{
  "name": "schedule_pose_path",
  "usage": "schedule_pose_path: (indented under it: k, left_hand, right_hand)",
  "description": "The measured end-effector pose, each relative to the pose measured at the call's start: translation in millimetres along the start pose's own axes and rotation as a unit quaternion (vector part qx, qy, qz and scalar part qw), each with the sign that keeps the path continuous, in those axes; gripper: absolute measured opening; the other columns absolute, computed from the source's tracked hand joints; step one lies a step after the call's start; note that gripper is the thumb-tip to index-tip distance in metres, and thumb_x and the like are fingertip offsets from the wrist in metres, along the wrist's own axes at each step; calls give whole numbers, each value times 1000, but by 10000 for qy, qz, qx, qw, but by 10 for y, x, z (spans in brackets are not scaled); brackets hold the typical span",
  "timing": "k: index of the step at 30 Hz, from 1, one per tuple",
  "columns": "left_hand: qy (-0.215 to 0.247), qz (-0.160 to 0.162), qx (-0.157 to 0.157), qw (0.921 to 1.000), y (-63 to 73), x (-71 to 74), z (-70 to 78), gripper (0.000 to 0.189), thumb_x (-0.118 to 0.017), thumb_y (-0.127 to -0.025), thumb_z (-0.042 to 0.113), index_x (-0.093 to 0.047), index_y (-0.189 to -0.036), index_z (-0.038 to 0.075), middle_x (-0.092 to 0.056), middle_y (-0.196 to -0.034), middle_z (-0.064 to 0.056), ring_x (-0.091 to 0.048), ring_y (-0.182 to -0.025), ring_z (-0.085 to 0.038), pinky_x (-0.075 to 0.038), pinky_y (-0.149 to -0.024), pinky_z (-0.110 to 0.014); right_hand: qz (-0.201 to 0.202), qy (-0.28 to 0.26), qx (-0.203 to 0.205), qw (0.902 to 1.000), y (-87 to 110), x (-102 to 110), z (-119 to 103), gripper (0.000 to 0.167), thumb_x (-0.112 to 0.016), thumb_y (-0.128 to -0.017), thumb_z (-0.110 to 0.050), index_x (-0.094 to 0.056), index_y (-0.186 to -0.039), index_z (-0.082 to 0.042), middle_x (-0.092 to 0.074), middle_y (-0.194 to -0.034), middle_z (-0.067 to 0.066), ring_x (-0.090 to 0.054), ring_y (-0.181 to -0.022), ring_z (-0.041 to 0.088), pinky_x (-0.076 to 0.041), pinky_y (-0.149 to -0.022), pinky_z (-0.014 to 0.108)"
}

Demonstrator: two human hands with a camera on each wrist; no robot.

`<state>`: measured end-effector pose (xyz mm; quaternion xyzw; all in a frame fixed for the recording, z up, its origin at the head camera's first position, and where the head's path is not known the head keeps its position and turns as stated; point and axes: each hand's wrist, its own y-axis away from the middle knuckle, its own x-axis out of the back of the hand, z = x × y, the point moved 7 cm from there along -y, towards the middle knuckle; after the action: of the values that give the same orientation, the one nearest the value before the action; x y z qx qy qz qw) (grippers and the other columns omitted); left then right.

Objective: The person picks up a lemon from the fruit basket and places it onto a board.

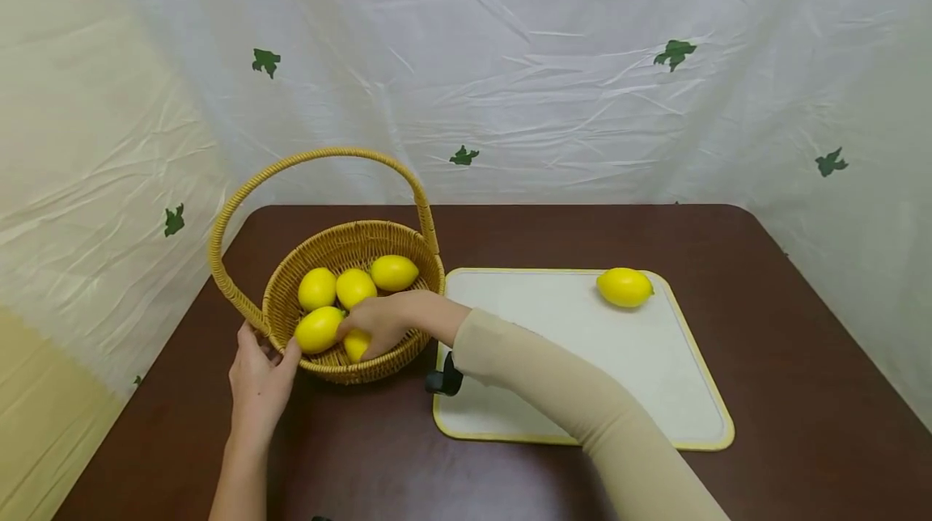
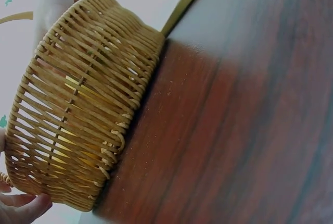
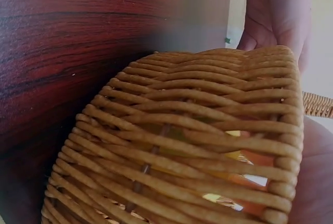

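Note:
A wicker basket (image 1: 345, 374) with a tall arched handle stands at the left of the table, and several yellow lemons (image 1: 394, 272) lie inside it. At its near left side my left hand (image 1: 260, 383) grips the rim by the handle's foot, thumb over the edge. My right hand (image 1: 382, 320) reaches in over the right rim, its fingers around a lemon (image 1: 356, 345) at the basket's near side. Beside those fingertips lies another lemon (image 1: 319, 330). The left wrist view shows the woven wall (image 2: 83, 104) and my left thumb at its rim; weave hides most of the fruit.
Right of the basket lies a white board (image 1: 655, 367) with a yellow border, under my right forearm. One lemon (image 1: 624, 287) sits on its far right part. The dark wooden table (image 1: 786, 327) ends at a white curtain (image 1: 553, 100) with green leaf shapes.

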<state>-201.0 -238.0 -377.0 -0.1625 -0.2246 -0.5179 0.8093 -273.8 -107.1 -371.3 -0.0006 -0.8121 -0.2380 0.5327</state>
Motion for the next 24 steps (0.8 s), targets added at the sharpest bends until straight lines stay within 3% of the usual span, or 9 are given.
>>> schedule_pose_path:
  k: [12,18,24]
  left_hand:
    - [-65,-82,36,9999,8,3,-3,75,-53,-90,27,-9,-146,4,-35,-135,-26,-43,-117,-40,-40,-93,-50]
    - [1,-88,37,10000,5,-4,9,75,-53,-90,27,-9,-146,4,-36,-135,-26,-44,-117,-39,-40,-93,-50]
    - [57,-78,30,9999,11,4,11,74,-53,-90,27,-11,-145,4,-37,-133,-26,-44,-116,-39,-41,-92,-51]
  right_hand:
    - [-69,-259,-257,9993,0,-7,4,46,-61,-87,-18,-50,-131,-17,-51,-126,-9,-45,-108,5,-36,-91,16]
    - [36,-126,-208,9997,-7,-12,1,41,-61,-87,-18,-53,-127,-17,-53,-121,-8,-46,-99,6,-37,-87,16]
    - [169,-99,-35,9998,19,26,15,41,-63,-85,-17,-54,-125,-15,-54,-121,-7,-47,-105,6,-36,-90,16]
